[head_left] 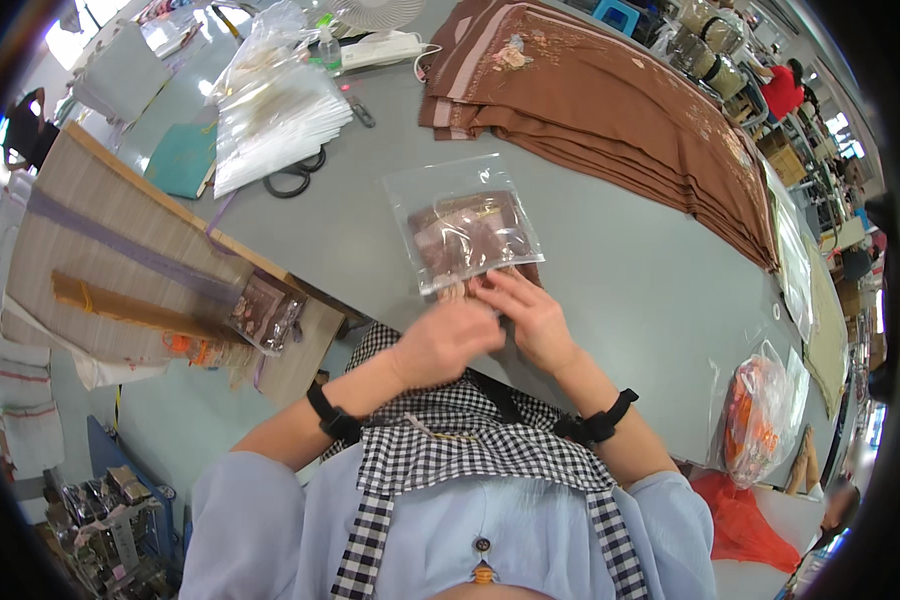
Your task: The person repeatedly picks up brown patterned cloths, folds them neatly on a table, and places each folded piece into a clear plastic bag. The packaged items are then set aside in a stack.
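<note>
A clear plastic bag (460, 222) lies on the grey table (630, 290) with a folded brown cloth (468, 238) partly inside it. My left hand (448, 338) and my right hand (530, 310) meet at the bag's near, open edge. The fingers of both hands pinch the end of the brown cloth and the bag's mouth. Both wrists wear black bands.
A stack of folded brown embroidered cloths (610, 100) lies at the back right. Clear empty bags (275, 115), black scissors (295, 178) and a teal notebook (182, 158) sit at the back left. A wooden board (120, 240) is at left, an orange-filled bag (760, 410) at right.
</note>
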A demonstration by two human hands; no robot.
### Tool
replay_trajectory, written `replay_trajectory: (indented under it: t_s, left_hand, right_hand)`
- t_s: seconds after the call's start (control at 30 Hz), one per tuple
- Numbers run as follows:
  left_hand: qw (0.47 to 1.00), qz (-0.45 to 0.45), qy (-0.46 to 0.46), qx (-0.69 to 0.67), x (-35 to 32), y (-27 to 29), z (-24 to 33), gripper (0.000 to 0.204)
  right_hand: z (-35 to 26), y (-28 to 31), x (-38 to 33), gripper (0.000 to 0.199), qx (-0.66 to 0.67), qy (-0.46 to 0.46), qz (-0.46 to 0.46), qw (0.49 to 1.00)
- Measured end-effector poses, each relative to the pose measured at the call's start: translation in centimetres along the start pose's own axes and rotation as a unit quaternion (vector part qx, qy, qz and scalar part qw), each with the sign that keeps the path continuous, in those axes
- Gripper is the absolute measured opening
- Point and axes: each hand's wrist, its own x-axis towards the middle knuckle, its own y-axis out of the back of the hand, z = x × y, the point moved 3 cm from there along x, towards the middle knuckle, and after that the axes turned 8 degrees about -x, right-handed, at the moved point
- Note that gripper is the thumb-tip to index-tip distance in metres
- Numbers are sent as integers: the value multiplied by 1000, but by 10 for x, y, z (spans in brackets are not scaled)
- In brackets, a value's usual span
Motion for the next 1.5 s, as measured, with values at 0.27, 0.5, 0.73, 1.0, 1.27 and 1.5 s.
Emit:
replay_trajectory:
  t_s: [0.27,0.5,0.73,1.0,1.27,1.5]
  left_hand:
    - [993,4,112,-31,-18,-58,10,59]
    - [993,-52,74,78,-11,-46,13,64]
    - [964,-123,158,-173,20,50,-20,27]
    - [977,-59,158,129,41,30,-91,68]
    - [968,-7,163,191,28,31,-108,64]
    - [955,-25,151,253,26,33,-92,66]
  right_hand:
    - [-35,3,-40,45,1,7,34,999]
    - [-18,-30,25,53,-129,22,-18,991]
    - [-20,-39,-1,68,-168,25,-191,967]
    - [-47,-46,3,60,-121,75,-257,956]
    - [-54,-49,12,63,-81,44,-201,975]
    - [-29,-7,-34,46,-138,-93,-113,980]
